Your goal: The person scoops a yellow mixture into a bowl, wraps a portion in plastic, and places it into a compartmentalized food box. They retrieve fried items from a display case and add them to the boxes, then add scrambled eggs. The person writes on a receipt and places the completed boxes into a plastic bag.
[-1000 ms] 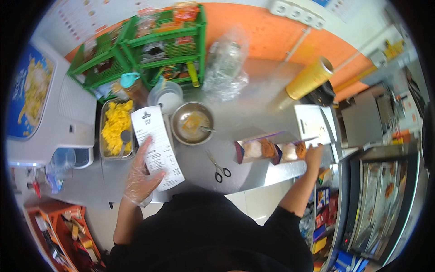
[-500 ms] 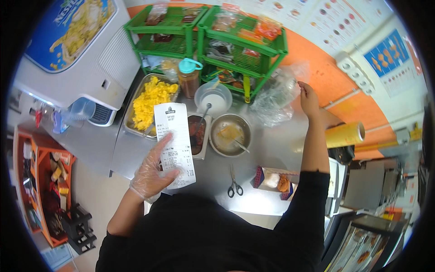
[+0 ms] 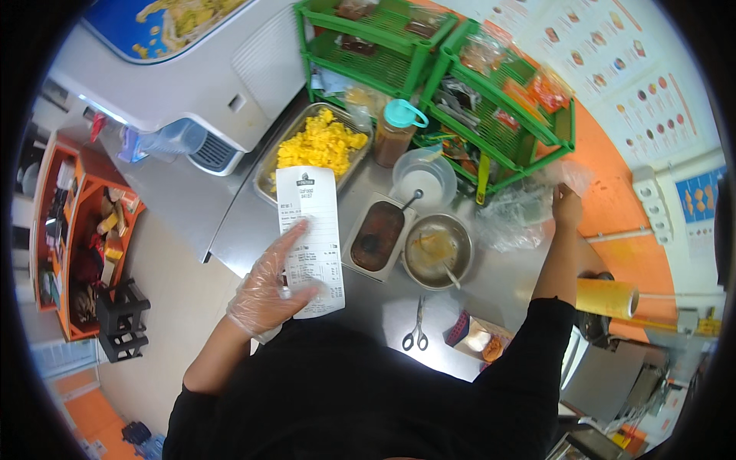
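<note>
A long white printed receipt (image 3: 314,199) is held by my left hand (image 3: 268,295), which wears a clear plastic glove. Its thumb and fingers lie across the paper's lower half. My bare right hand (image 3: 567,205) is stretched out to the right, its fingers closed at the edge of a crumpled clear plastic bag (image 3: 510,222). Behind the receipt stands a metal tray of scrambled egg (image 3: 318,142). Right of the receipt are a metal container of dark red sauce (image 3: 376,238) with a ladle and a steel bowl (image 3: 464,264) with a spoon and a little yellowish food.
Scissors (image 3: 416,330) lie near a patterned food box (image 3: 468,337) holding rice and a fried piece. A sauce bottle (image 3: 395,134) and a white tub (image 3: 429,165) stand before green racks (image 3: 429,73). A yellow film roll (image 3: 609,299) is at right, a white machine (image 3: 176,77) at left.
The view has turned, so the counter things appear shifted right. My left hand still holds the receipt. My right hand remains at the plastic bag, its fingers now lower against it.
</note>
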Demonstrator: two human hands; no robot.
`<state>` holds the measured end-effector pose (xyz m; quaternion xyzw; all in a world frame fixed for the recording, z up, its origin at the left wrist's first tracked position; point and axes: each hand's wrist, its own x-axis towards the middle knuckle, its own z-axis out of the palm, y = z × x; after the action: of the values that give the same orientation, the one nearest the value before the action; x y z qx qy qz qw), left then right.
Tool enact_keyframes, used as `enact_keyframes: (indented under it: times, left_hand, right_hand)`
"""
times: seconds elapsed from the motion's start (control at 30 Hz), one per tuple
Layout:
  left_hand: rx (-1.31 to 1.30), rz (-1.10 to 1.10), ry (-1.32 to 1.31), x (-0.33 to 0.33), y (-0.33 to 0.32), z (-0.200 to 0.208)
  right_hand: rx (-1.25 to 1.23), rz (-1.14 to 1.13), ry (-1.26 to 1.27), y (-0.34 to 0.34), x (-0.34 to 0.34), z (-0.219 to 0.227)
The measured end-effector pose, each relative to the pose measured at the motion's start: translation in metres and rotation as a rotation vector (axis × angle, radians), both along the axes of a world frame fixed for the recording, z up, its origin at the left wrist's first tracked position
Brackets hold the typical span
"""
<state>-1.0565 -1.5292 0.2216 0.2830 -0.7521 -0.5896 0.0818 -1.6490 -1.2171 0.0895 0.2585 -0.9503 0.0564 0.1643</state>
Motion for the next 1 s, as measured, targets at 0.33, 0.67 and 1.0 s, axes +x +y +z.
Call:
enact_keyframes:
  times: [0.33, 0.67, 1.0]
  left_hand:
    - [0.141, -0.192, 0.099, -0.037, 0.009, -0.012]
    - [0.084, -0.384, 0.133, -0.062, 0.029, -0.006]
    - [0.01, -0.384, 0.096, -0.05, 0.026, -0.007]
  right_hand:
    - [-0.911, -0.041, -0.926, 0.125, 0.207, 0.106]
    - [-0.6, -0.05, -0.669, 0.174, 0.384, 0.036]
    - [-0.027, -0.35, -0.298, 0.163, 0.385, -0.033]
